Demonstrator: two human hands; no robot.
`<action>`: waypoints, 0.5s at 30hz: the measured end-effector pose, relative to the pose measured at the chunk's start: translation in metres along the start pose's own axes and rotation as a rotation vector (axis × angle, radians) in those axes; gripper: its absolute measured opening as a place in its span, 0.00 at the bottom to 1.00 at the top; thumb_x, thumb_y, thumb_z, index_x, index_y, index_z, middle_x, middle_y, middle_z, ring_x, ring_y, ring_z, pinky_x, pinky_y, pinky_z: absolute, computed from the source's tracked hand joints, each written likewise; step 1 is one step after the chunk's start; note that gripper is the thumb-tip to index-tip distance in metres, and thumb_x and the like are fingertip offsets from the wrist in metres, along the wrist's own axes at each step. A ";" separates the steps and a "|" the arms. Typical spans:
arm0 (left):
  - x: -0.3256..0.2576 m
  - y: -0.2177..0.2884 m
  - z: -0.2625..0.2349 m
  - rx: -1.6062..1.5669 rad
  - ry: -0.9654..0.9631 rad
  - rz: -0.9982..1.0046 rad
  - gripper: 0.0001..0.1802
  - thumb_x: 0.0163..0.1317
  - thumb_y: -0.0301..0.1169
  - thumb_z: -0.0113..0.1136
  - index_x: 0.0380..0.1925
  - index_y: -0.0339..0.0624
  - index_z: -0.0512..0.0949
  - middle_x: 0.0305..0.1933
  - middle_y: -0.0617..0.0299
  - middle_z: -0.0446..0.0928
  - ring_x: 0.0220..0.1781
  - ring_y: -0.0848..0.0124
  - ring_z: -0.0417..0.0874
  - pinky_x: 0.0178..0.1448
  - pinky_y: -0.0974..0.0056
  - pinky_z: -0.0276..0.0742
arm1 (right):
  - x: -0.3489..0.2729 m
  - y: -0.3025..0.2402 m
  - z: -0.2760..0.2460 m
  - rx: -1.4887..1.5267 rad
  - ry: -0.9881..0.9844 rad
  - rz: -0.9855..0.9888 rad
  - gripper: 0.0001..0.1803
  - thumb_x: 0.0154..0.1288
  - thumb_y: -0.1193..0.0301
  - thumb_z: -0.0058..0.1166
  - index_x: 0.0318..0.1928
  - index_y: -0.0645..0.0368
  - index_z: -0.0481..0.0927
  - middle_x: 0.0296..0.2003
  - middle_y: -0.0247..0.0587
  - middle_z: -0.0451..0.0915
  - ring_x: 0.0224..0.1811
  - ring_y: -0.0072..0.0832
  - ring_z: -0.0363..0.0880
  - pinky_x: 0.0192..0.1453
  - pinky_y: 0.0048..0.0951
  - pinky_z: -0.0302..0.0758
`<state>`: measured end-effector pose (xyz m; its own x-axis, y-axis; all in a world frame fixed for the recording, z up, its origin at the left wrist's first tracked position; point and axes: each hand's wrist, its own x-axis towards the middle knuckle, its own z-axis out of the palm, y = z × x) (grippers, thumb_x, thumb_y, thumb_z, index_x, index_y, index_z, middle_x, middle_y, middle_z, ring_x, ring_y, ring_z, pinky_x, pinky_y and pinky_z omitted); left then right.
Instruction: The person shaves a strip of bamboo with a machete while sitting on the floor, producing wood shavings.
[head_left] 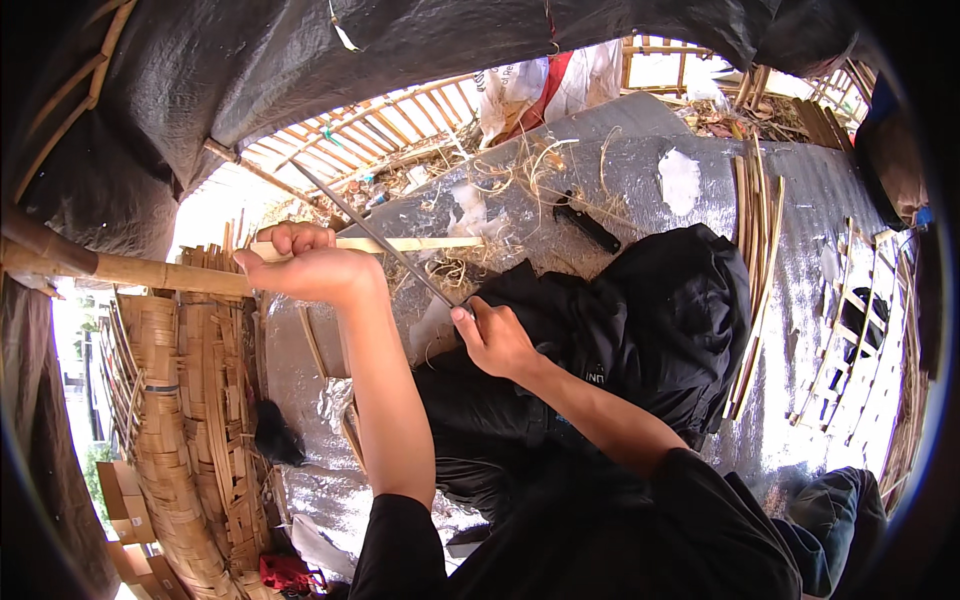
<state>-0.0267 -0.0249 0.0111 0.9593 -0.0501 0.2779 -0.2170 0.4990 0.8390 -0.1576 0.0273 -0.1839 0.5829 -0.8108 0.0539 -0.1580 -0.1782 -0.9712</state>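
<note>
My left hand [315, 268] is closed around a pale split bamboo strip [430, 244], which points rightward past the wrist. In my right hand [497, 340], held above my lap, is the near end of a long narrow grey blade [345, 208]. It slants up and away to the left and crosses the bamboo strip beside my left wrist; whether the two touch I cannot tell. My right fingers cover the blade's handle. Curly bamboo shavings [455, 272] lie under the strip. Beyond my knees rests a black-handled tool [588, 222], perhaps a knife.
A silvery mat [720, 190] spreads under my black-clad legs [640, 310]. Long bamboo strips [757, 290] lie to the right. At the left stand a bamboo pole [170, 275] and a woven bamboo panel [165, 400]. Dark sheeting [400, 60] hangs overhead beyond my hands.
</note>
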 end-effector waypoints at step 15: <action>0.000 0.004 0.009 -0.052 0.075 -0.029 0.29 0.75 0.61 0.35 0.24 0.52 0.61 0.23 0.70 0.57 0.24 0.76 0.54 0.32 0.71 0.51 | 0.015 0.006 0.006 -0.066 0.103 -0.042 0.26 0.76 0.52 0.47 0.37 0.67 0.79 0.20 0.63 0.78 0.27 0.62 0.81 0.33 0.55 0.78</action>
<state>-0.0294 -0.0305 0.0185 0.9762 -0.0016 0.2168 -0.1813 0.5423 0.8204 -0.1449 0.0179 -0.1900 0.5053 -0.8544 0.1214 -0.1895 -0.2471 -0.9503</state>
